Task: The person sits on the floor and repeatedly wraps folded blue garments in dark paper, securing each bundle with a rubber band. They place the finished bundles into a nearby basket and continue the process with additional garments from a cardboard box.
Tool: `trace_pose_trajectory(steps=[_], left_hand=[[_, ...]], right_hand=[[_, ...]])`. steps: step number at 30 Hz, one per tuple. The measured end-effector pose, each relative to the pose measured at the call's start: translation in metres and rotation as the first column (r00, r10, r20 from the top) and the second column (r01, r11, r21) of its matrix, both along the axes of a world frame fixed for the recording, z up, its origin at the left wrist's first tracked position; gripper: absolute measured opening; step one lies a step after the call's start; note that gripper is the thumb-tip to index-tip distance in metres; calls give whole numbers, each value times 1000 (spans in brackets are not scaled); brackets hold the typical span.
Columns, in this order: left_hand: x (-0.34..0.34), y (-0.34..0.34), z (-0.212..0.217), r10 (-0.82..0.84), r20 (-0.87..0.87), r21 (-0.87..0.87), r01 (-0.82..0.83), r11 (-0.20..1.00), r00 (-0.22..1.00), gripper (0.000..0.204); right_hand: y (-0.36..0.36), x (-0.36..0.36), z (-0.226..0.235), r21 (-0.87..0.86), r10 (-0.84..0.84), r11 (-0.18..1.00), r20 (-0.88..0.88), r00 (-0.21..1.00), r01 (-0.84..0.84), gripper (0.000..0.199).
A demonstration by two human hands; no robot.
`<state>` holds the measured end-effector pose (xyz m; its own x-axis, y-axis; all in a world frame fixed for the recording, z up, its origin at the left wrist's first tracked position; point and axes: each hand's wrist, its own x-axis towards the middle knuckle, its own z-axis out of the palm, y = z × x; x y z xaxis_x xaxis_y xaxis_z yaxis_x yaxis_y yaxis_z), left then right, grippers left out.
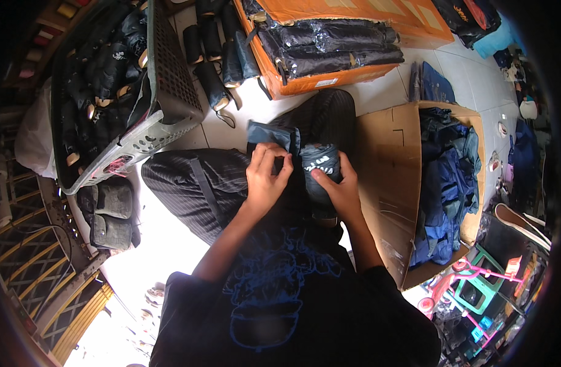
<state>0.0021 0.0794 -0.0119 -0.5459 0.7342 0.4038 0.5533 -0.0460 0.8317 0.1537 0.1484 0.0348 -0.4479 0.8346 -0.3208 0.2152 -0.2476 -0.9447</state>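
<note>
Over my crossed legs, my right hand (pixel 344 188) grips a tightly rolled blue-grey fabric bundle (pixel 317 191) with white print, thumb on its near side and fingers round its right side. My left hand (pixel 267 178) is closed in a pinch at the lower edge of a flat blue-grey fabric pouch (pixel 273 134), just left of the bundle. What lies between the left fingertips is partly hidden. Pouch and bundle are side by side, their upper ends close together.
A grey plastic basket (pixel 170 92) of dark rolled bundles stands left. Ahead is an orange carton (pixel 329 82) of wrapped packs, with dark rolls (pixel 212 88) beside it. A brown carton (pixel 387 183) of blue fabric stands right. Grey pouches (pixel 112 214) lie left of my knee.
</note>
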Motion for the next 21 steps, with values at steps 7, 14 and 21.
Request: trace_pose_trajectory(steps=[7,14,21], left_hand=[[5,-3,-6,-35,39,-24,36,999,999,15],[2,-5,-12,-127,25,-81,129,988,992,17],[10,-4,-6,-104,129,-35,110,993,986,11]], right_hand=[[4,-5,0,180,41,982,53,998,-50,49],[6,4,4,315,206,910,223,953,-270,49],[11,12,-10,421,91,873,354,931,-246,48]])
